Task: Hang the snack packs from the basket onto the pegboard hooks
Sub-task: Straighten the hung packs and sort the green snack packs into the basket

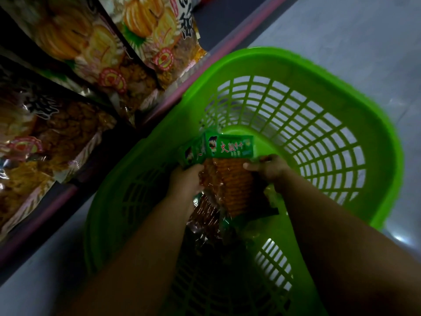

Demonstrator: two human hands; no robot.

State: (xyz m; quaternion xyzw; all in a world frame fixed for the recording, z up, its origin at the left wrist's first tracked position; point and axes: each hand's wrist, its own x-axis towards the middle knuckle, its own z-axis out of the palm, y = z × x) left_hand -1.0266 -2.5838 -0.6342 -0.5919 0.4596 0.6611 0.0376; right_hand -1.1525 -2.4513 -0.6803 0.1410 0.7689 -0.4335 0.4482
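Snack packs (pixel 227 179) between both hands' grip

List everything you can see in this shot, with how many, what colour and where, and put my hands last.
snack packs: a bunch of several, exact count unclear, green headers over orange-brown contents, held inside the basket
basket: one, bright green slatted plastic, on the floor at centre and right
large snack bags: at least three, orange and yellow pumpkin print with clear lower parts, on the shelf at left
shelf edge: one, pinkish strip, running diagonally beside the basket
floor: pale grey, upper right and lower left
left hand: one, grips the left side of the snack packs
right hand: one, pinches the right side of the snack packs
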